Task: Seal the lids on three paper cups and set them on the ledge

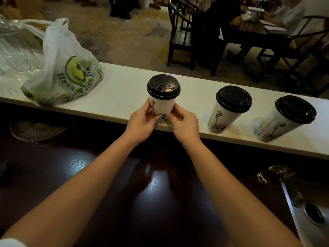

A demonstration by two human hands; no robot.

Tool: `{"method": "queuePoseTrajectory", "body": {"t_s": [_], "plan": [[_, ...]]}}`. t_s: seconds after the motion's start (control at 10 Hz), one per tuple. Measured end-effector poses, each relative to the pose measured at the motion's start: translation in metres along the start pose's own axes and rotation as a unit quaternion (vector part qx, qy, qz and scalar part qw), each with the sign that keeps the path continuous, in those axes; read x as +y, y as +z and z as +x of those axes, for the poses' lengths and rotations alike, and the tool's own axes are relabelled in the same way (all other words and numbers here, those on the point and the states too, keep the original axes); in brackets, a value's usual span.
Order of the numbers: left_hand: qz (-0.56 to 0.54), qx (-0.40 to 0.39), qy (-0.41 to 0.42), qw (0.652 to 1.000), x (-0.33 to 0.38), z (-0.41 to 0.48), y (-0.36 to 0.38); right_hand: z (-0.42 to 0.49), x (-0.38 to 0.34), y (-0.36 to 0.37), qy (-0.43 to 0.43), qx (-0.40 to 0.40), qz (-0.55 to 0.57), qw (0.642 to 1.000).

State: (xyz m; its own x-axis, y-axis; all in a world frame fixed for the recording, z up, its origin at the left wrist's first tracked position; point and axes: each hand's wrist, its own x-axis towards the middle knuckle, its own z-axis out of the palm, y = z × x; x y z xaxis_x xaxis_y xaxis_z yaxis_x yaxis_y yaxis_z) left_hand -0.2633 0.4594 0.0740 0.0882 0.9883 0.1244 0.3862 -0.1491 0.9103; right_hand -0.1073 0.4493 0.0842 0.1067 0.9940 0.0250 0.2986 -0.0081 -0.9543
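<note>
Three white paper cups with black lids stand on the long white ledge (124, 90). The middle-left cup (162, 104) is held near its base by both hands: my left hand (141, 122) grips its left side and my right hand (184, 123) its right side. Its black lid (163, 86) sits on top with the sip flap open. Whether its base touches the ledge I cannot tell. A second cup (226, 113) and a third cup (283, 122) stand to the right, lids on, untouched.
A white plastic bag with a yellow smiley face (65, 68) lies on the ledge's left part, clear plastic (16, 47) behind it. A dark wooden counter (106, 184) lies below the ledge, with a glass dish (35, 130) at left. People sit at a table (258, 31) beyond.
</note>
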Motion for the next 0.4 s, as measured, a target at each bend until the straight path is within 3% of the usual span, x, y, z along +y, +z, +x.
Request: {"method": "queuePoseTrajectory", "body": {"t_s": [0.3,0.4], "plan": [[0.008,0.004,-0.013,1.0,0.007,-0.004,0.001,-0.007,-0.006,0.003,-0.007,0.011,-0.021,1.0],[-0.036,0.005,-0.03,0.999,0.008,-0.006,0.001,-0.01,-0.01,0.004,-0.009,0.017,-0.035,0.999]]}}
